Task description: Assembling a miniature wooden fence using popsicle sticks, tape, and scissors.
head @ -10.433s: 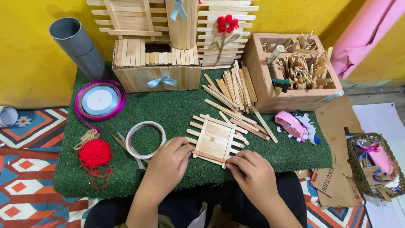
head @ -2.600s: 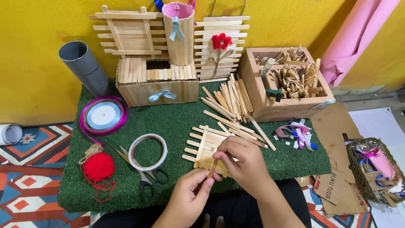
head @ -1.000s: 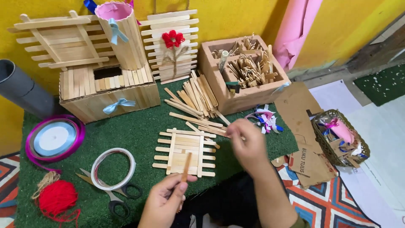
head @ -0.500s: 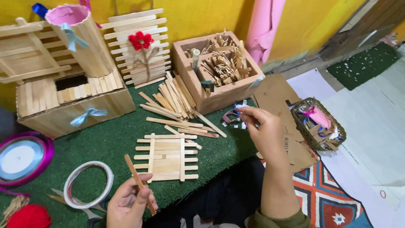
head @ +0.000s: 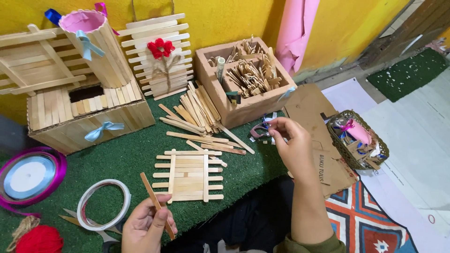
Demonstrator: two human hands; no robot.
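My left hand (head: 146,228) pinches a brown wooden craft stick (head: 151,194) that slants up to the left, just below and left of a flat raft of pale sticks (head: 189,175) lying on the green turf mat (head: 136,154). My right hand (head: 294,147) hovers at the mat's right edge with its fingertips at a pile of ribbon bits and a pink tape holder (head: 260,130); whether it grips anything there is unclear. A loose heap of craft sticks (head: 197,112) lies beyond the raft.
A wooden compartment box (head: 243,79) of sticks stands at the back right, a stick-clad box with a blue bow (head: 84,115) and a pink-lined stick cup (head: 96,47) at the back left. Tape ring (head: 104,204), ribbon spool (head: 29,175), red yarn (head: 40,239), cardboard (head: 318,136), wicker basket (head: 357,139) surround.
My right hand left the stick raft and reached right to the ribbon pile. My left hand lifted the brown stick off the raft. The view swung to the right.
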